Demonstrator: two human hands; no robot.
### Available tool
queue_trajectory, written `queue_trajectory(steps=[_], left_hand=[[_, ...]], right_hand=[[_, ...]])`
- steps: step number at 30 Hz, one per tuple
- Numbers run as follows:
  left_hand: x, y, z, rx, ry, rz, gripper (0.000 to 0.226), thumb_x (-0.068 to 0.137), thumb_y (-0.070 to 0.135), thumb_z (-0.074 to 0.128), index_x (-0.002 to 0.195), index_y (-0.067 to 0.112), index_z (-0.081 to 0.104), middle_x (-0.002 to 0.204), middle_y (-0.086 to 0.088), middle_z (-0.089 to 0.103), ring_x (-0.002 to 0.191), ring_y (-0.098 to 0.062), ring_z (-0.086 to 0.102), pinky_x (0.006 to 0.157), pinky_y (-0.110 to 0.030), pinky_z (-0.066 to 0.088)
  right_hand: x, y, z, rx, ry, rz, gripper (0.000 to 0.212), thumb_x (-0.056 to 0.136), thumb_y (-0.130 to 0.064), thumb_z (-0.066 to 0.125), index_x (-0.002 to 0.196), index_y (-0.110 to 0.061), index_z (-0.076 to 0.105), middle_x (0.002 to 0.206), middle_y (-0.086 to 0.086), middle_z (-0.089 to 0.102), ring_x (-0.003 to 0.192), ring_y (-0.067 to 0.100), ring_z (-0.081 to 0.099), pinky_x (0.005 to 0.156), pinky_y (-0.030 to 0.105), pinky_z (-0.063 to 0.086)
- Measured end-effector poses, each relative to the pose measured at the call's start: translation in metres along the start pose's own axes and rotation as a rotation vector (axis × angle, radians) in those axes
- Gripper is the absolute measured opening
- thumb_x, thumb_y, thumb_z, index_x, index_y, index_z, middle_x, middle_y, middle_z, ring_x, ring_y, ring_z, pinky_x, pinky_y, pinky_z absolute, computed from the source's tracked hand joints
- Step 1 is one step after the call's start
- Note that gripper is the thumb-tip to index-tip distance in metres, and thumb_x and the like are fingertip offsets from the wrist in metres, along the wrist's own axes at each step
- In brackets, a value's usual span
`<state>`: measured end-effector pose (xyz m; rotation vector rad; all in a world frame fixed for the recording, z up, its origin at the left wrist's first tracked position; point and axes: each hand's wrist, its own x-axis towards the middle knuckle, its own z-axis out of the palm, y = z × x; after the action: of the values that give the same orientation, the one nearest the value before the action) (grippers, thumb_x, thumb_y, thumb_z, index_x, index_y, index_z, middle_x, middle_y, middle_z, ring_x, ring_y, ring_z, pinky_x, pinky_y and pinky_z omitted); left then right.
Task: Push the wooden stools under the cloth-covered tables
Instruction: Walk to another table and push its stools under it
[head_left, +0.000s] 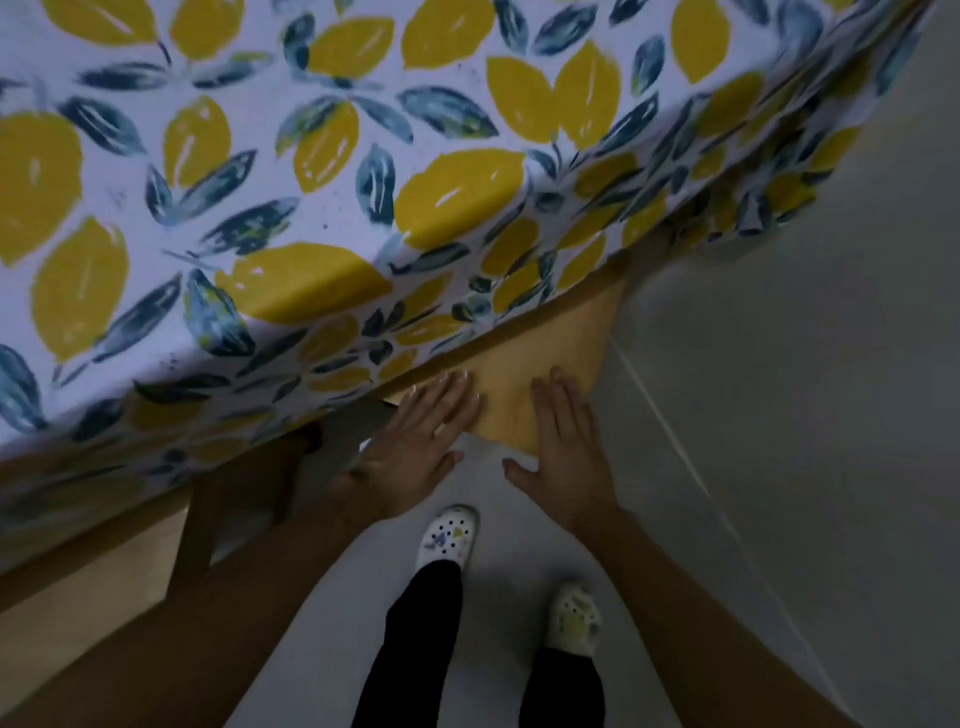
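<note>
A table covered with a white cloth printed with yellow lemons and blue leaves (322, 171) fills the upper left. A light wooden stool (566, 338) sits mostly beneath the cloth's hanging edge, with only a corner of its seat showing. My left hand (415, 447) lies flat, fingers spread, on the seat's near edge. My right hand (563, 447) lies flat beside it on the seat's corner. Neither hand grips anything.
A second wooden stool (104, 577) stands at the lower left, partly under the cloth, with a dark table leg (239, 493) next to it. My feet in white clogs (447, 535) stand on the grey floor. A pale wall (831, 364) runs along the right.
</note>
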<state>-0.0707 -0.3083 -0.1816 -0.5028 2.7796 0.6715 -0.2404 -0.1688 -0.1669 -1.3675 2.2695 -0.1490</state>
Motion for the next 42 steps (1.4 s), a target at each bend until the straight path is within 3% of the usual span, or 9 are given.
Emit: queue_trajectory(steps=[3,6,11,16,25,29,36,40,42], left_hand=[[0.006,-0.01,0.015,0.084,0.004,-0.061,0.063,0.099,0.044,0.021,0.151,0.019,-0.005,0.16,-0.003,-0.012,0.147,-0.022,-0.011,0.119,-0.042,-0.002],[0.005,-0.009,0.026,0.134,0.03,-0.11,0.064,0.098,0.048,0.019,0.152,0.017,0.0,0.161,-0.005,-0.004,0.148,-0.024,-0.004,0.119,-0.046,0.007],[0.008,0.005,0.04,0.209,0.085,-0.186,0.068,0.098,0.052,0.018,0.151,0.014,-0.002,0.161,-0.007,-0.005,0.147,-0.025,-0.007,0.118,-0.05,0.006],[0.006,0.018,0.047,0.212,0.089,-0.246,0.069,0.098,0.051,0.02,0.151,0.016,-0.008,0.16,-0.005,-0.011,0.147,-0.023,-0.013,0.118,-0.048,0.001],[0.013,0.112,0.083,0.079,0.153,-0.43,0.078,0.092,0.062,0.01,0.151,0.013,-0.005,0.16,-0.008,-0.012,0.146,-0.024,-0.016,0.118,-0.051,0.002],[0.021,0.161,0.106,-0.007,0.181,-0.497,0.074,0.094,0.059,0.012,0.151,0.015,-0.006,0.159,-0.006,-0.014,0.146,-0.022,-0.017,0.118,-0.048,0.0],[0.005,0.166,0.111,-0.088,0.344,-0.406,0.064,0.097,0.048,0.037,0.151,0.019,0.017,0.159,0.001,0.015,0.147,-0.016,0.011,0.115,-0.039,0.024],[-0.004,0.125,0.098,0.086,0.248,-0.495,0.09,0.085,0.073,0.033,0.152,0.02,0.004,0.161,-0.003,-0.002,0.147,-0.025,-0.01,0.118,-0.048,-0.007],[-0.005,0.112,0.095,0.15,0.177,-0.481,0.097,0.081,0.079,0.03,0.152,0.021,0.0,0.161,-0.004,-0.006,0.147,-0.028,-0.012,0.118,-0.052,-0.005]], right_hand=[[0.017,0.011,0.023,-0.074,-0.002,-0.068,0.1,0.075,-0.054,0.063,0.151,-0.006,0.02,0.161,0.017,0.012,0.149,0.033,0.006,0.118,0.055,0.013],[0.018,0.023,0.038,-0.142,0.007,-0.13,0.099,0.08,-0.064,0.052,0.153,-0.009,0.015,0.162,0.013,0.009,0.15,0.031,0.004,0.12,0.052,0.01],[0.024,0.046,0.043,-0.296,0.12,-0.227,0.079,0.086,-0.062,0.033,0.151,-0.016,0.027,0.16,0.01,0.022,0.146,0.028,0.024,0.115,0.047,0.028],[0.024,0.065,0.046,-0.358,0.207,-0.339,0.079,0.087,-0.064,0.033,0.151,-0.017,0.027,0.159,0.01,0.026,0.143,0.027,0.031,0.112,0.045,0.031],[0.016,0.137,0.031,-0.473,0.268,-0.598,0.084,0.085,-0.067,0.05,0.149,-0.016,0.033,0.156,0.01,0.033,0.141,0.025,0.036,0.109,0.044,0.035],[0.012,0.176,0.015,-0.591,0.268,-0.726,0.083,0.085,-0.067,0.045,0.149,-0.016,0.034,0.154,0.01,0.035,0.14,0.025,0.039,0.11,0.042,0.033],[-0.013,0.191,-0.002,-0.516,0.184,-0.706,0.078,0.09,-0.061,0.039,0.151,-0.013,0.028,0.158,0.01,0.027,0.146,0.026,0.025,0.116,0.048,0.025],[-0.021,0.167,0.018,-0.425,0.174,-0.641,0.092,0.085,-0.071,0.045,0.151,-0.009,0.027,0.159,0.009,0.024,0.148,0.025,0.021,0.117,0.053,0.022],[-0.017,0.158,0.026,-0.446,0.183,-0.613,0.094,0.085,-0.075,0.041,0.151,-0.01,0.025,0.159,0.007,0.024,0.147,0.024,0.021,0.117,0.053,0.022]])
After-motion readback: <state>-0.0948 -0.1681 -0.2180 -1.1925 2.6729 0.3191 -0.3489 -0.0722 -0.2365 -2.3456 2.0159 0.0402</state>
